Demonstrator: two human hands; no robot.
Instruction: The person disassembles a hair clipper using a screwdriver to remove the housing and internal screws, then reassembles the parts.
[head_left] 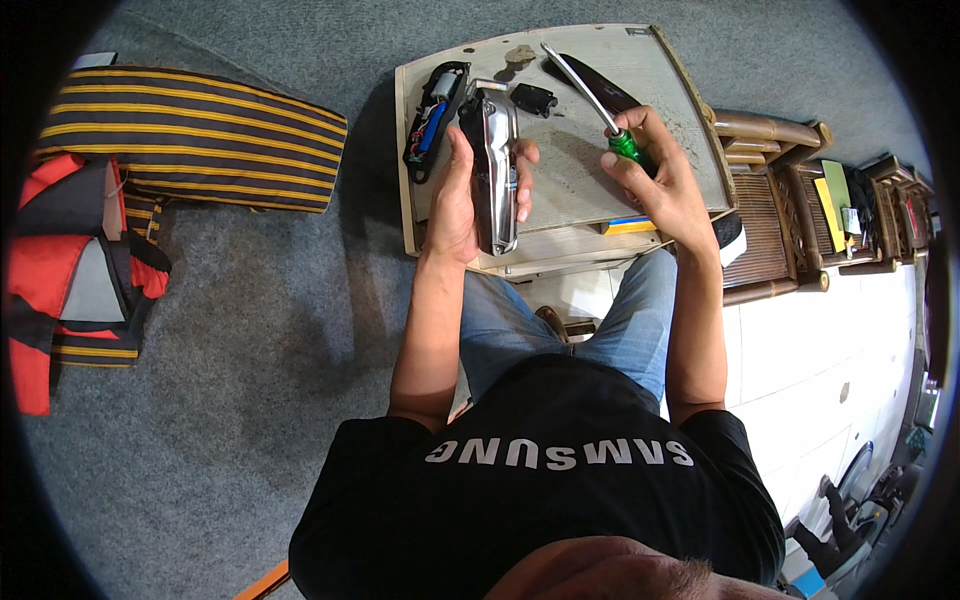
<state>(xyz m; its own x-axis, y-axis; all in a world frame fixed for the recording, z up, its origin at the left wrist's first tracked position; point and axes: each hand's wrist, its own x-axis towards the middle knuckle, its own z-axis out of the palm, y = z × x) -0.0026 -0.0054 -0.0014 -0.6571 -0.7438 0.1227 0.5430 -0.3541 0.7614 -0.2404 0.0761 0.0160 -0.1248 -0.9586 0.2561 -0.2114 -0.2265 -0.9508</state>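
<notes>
My left hand (455, 200) grips a shiny chrome hair clipper body (497, 175), held upright over the small wooden table (570, 160). My right hand (655, 185) is closed round the green handle of a screwdriver (622, 143), whose long shaft points up and left. Beside the clipper on the left lies an opened black housing (420, 145) showing a motor, a blue cell and wires. A small black part (533, 99) lies to the right of the clipper, and a long dark curved cover (580, 80) rests under the screwdriver's shaft.
A yellow and blue item (630, 227) sits at the table's front edge. Striped cushions (200, 135) and red-black fabric (50, 270) are on the grey carpet at left. Bamboo chairs (755, 240) holding items stand at right, beside white floor tiles (800, 360).
</notes>
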